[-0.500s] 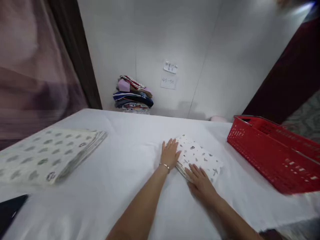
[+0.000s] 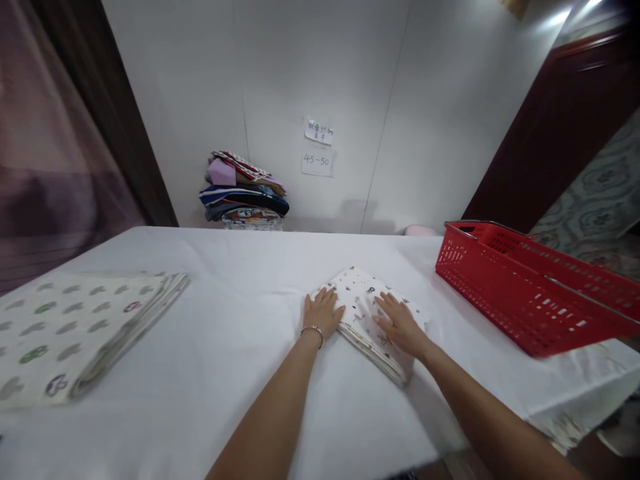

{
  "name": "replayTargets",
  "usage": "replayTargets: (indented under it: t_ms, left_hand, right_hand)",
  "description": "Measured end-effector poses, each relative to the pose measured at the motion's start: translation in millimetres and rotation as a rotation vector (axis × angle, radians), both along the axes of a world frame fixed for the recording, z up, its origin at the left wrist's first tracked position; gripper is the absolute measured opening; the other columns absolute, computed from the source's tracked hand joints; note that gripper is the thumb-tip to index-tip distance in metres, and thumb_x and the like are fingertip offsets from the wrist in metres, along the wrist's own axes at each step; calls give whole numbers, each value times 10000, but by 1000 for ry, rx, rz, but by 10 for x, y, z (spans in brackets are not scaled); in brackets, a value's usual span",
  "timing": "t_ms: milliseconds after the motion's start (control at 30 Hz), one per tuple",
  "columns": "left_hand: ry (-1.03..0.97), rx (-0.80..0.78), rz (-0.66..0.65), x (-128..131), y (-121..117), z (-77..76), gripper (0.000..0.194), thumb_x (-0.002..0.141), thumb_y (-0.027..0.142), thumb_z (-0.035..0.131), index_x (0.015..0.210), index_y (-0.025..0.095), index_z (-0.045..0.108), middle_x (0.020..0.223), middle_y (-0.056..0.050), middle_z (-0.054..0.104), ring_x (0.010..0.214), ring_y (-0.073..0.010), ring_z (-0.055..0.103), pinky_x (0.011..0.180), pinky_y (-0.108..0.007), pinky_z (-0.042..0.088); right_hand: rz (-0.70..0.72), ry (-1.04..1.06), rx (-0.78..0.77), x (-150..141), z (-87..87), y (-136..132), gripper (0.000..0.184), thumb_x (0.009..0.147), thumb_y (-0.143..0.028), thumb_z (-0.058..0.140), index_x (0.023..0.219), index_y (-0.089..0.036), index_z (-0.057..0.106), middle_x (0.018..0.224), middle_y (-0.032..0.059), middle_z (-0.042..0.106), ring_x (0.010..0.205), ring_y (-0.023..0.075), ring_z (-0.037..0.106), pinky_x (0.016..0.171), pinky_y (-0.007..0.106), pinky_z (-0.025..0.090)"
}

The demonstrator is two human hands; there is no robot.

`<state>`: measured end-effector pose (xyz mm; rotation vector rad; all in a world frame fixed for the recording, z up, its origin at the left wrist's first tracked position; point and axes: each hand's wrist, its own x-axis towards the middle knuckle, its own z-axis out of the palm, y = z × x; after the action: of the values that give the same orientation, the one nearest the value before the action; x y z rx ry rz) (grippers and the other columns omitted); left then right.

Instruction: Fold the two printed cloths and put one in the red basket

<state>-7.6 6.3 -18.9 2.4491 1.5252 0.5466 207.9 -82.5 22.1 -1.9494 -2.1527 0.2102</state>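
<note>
A folded white cloth [image 2: 357,313] with small grey and black prints lies on the white-covered table [image 2: 240,347], its layered edge facing me. My left hand [image 2: 323,315] rests flat over its left corner, fingers spread, with a bracelet at the wrist. Across the upper right of the cloth lies my right hand [image 2: 400,325], palm down and fingers apart. Neither hand grips the fabric.
A larger folded cloth [image 2: 75,327] with grey, green and red motifs lies at the left. On the right stands a red plastic basket [image 2: 510,293]. A stack of folded fabrics [image 2: 245,193] is by the back wall, near two paper notes [image 2: 318,161].
My right hand has slid from the cloth's near edge up onto its top, uncovering the near layered edge. My left hand stays at the left corner. The view has turned rightward.
</note>
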Motion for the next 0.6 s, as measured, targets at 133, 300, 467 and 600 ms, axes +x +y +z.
replayTargets:
  t_ms: [133,300,467,600]
  left_hand:
    - [2,-14,2,-5,6,5,479,876,468,247,1291,289,406,1415,17,324,1340,-200,161,1073,-536,42]
    - [-2,-39,6,-1,0,33,463,872,447,270,1288,293,405,1418,25,316,1339,-190,162,1073,-534,29]
    - [-6,-50,0,-3,-5,34,473,873,453,254,1297,293,389,1426,39,295,1342,-181,149,1072,-536,33]
    - [5,-54,-5,2,3,19,487,873,466,238,1307,292,374,1432,43,281,1344,-183,136,1073,-533,41]
  right_hand:
    - [-135,-175,-31,248,-273,112,555,895,-489,259,1363,-200,330,1458,64,209,1343,235,121,1052,487,100]
    - [-129,-237,-11,309,-426,105,534,903,-464,249,1370,-214,313,1458,50,210,1342,227,127,1052,476,110]
    - [-158,-224,26,403,-354,85,521,894,-481,268,1352,-244,340,1450,61,244,1334,245,156,1036,491,159]
    - [-291,-249,111,545,-421,59,491,894,-457,278,1319,-237,385,1433,65,287,1318,246,204,1026,486,203]
